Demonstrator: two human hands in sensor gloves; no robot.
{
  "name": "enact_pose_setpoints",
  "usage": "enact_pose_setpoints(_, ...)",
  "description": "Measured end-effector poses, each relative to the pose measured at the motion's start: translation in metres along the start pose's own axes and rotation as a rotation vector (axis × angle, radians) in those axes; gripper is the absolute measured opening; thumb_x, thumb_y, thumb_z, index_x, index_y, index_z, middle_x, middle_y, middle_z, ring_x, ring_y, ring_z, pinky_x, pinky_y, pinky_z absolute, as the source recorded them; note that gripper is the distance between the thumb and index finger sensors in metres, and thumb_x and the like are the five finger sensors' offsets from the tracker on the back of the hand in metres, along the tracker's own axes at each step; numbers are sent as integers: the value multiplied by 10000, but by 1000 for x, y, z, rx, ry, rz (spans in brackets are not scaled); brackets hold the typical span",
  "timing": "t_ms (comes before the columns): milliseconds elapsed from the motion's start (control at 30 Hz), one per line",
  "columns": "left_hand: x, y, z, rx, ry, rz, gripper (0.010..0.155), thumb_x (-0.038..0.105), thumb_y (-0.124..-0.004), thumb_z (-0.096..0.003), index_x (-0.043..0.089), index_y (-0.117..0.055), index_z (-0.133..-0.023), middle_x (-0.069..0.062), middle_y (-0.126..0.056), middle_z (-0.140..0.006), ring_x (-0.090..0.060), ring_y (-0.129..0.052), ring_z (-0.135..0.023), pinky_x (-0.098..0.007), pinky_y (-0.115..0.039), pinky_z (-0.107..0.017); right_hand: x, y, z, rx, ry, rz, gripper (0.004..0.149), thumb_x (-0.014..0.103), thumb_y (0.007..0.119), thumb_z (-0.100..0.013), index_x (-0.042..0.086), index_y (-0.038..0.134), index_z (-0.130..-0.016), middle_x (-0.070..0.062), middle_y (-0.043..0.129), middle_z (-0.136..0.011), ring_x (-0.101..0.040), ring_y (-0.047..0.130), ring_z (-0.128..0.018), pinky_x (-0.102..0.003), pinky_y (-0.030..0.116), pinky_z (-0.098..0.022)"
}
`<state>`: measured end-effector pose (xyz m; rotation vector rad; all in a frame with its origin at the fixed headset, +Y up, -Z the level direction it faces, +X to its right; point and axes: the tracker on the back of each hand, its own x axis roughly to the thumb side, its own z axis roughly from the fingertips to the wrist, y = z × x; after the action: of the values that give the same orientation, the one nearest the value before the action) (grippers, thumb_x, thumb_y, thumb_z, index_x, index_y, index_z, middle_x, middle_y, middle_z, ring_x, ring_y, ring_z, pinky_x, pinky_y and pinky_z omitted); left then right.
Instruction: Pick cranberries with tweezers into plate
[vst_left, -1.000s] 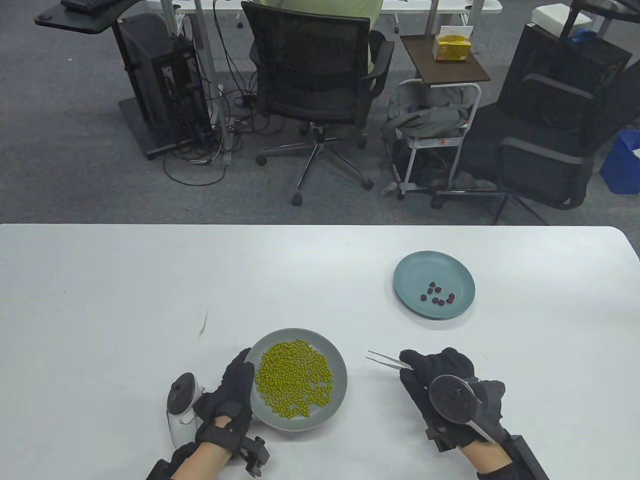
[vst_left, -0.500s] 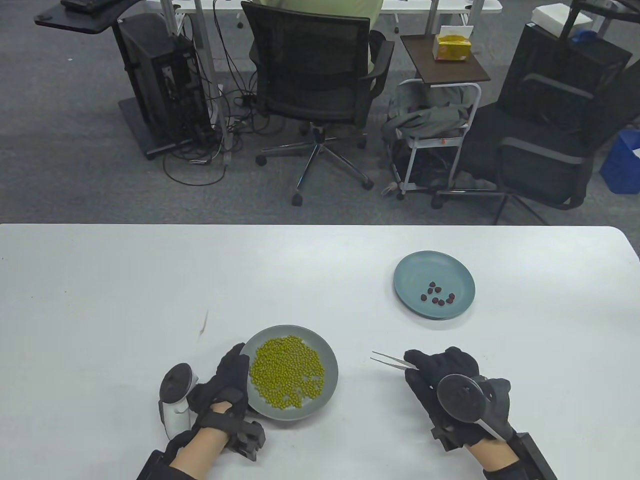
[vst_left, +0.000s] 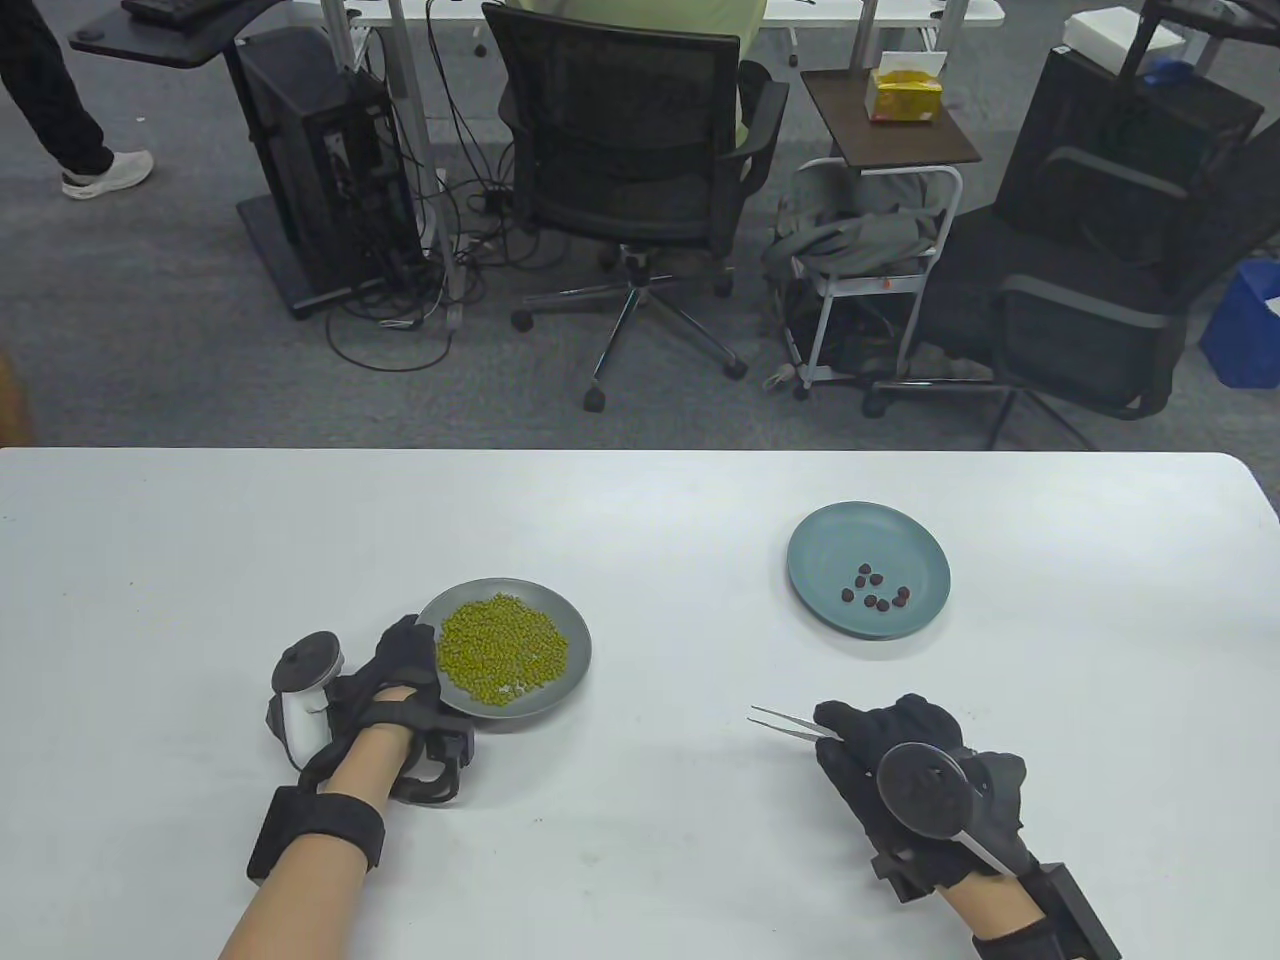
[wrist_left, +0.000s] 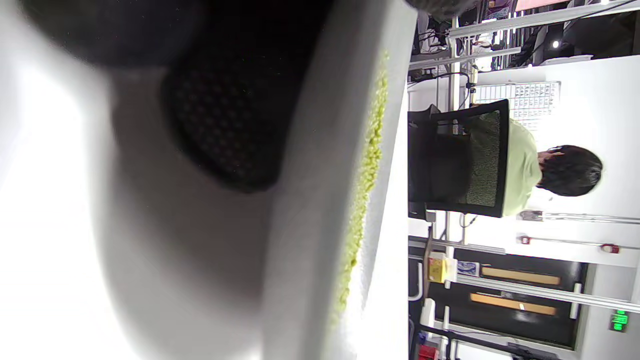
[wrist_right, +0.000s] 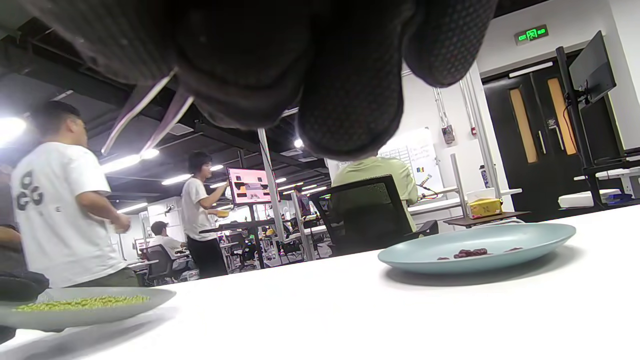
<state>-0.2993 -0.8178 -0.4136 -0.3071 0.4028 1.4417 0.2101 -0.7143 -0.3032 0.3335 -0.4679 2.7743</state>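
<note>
A grey plate (vst_left: 572, 625) of green beans (vst_left: 500, 648) sits at the table's left-centre. My left hand (vst_left: 400, 665) grips its left rim; the plate's edge (wrist_left: 320, 190) and beans fill the left wrist view. A blue-green plate (vst_left: 820, 545) with several dark red cranberries (vst_left: 875, 590) stands at the right; it also shows in the right wrist view (wrist_right: 540, 237). My right hand (vst_left: 880, 745) holds metal tweezers (vst_left: 785, 722) near the front, tips slightly apart, empty and pointing left, well short of the cranberries. The tweezers show in the right wrist view (wrist_right: 150, 117).
The white table (vst_left: 640, 520) has a small brown mark (vst_left: 407, 648) at its left. Beyond its far edge stand an office chair (vst_left: 640, 150), a computer tower (vst_left: 330, 160) and a small side table (vst_left: 885, 115). People stand in the background of the right wrist view (wrist_right: 60, 200).
My left hand has slid the plate of green beans away from me and to the left. My right hand with the tweezers has barely moved.
</note>
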Motion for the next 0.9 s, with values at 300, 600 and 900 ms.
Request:
enact_pose_setpoints(300, 13, 10, 21, 168, -16, -457, 676, 480, -650, -502, 189, -349, -1033, -111, -603, -949, -229, -1025, -464, -383, -885, -285, 0, -4, 2, -13, 3, 19, 490, 571, 703, -354, 351, 799, -781, 194, 889, -517, -107, 920, -592, -453, 586, -694)
enact_pose_setpoints(600, 42, -8, 80, 198, -267, -1118, 631, 537, -665, -482, 322, -455, -1037, 12, -560, -1027, -319, -863, -785, -464, -793, -526, 9, -8, 5, -28, -36, 47, 491, 571, 704, -353, 350, 800, -781, 194, 890, -517, -108, 921, -592, -453, 587, -694)
enact_pose_setpoints(900, 47, -106, 186, 114, -881, -1343, 644, 611, -667, -462, 395, -491, -1043, 87, -545, -1079, -283, -545, -1062, -571, -529, -750, 12, -2, 6, -13, -53, 70, 492, 571, 703, -353, 351, 798, -783, 194, 892, -520, -107, 921, -596, -453, 586, -695)
